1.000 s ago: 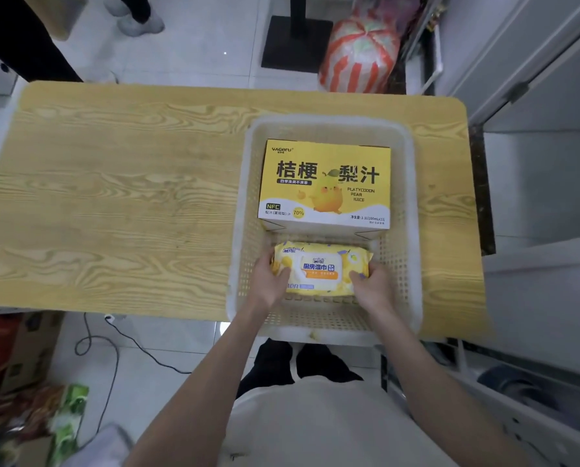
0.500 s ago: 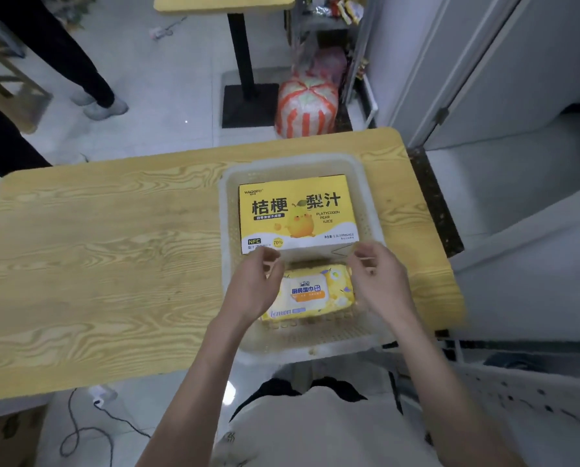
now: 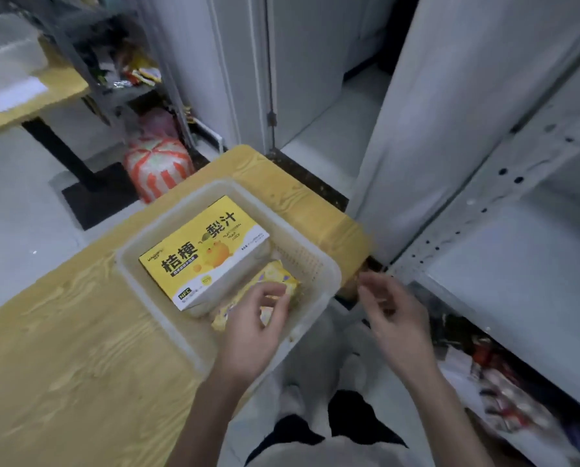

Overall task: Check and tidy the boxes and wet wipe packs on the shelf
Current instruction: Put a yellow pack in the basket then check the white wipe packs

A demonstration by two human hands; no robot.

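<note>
A white plastic basket (image 3: pixel 319 264) stands at the right end of a wooden table (image 3: pixel 63 348). Inside it lies a yellow juice box (image 3: pixel 207 251), flat, with a yellow wet wipe pack (image 3: pixel 277 274) beside its near edge. My left hand (image 3: pixel 255 328) rests over the pack with its fingers curled down onto it; whether they grip it is unclear. Off the basket's right rim my right hand (image 3: pixel 393 315) hangs in the air, fingers apart, holding nothing. A white metal shelf (image 3: pixel 517 264) stands to the right with a bare board.
A red-and-white striped bag (image 3: pixel 157 166) sits on the floor beyond the table. A second table (image 3: pixel 29 102) and a rack of goods (image 3: pixel 130 72) stand at the back left. Packaged goods (image 3: pixel 504 392) lie on the shelf's low level at right.
The view has swung right toward the shelf. My right hand has left the basket and moved right into the air. My left hand has stayed over the wipe pack.
</note>
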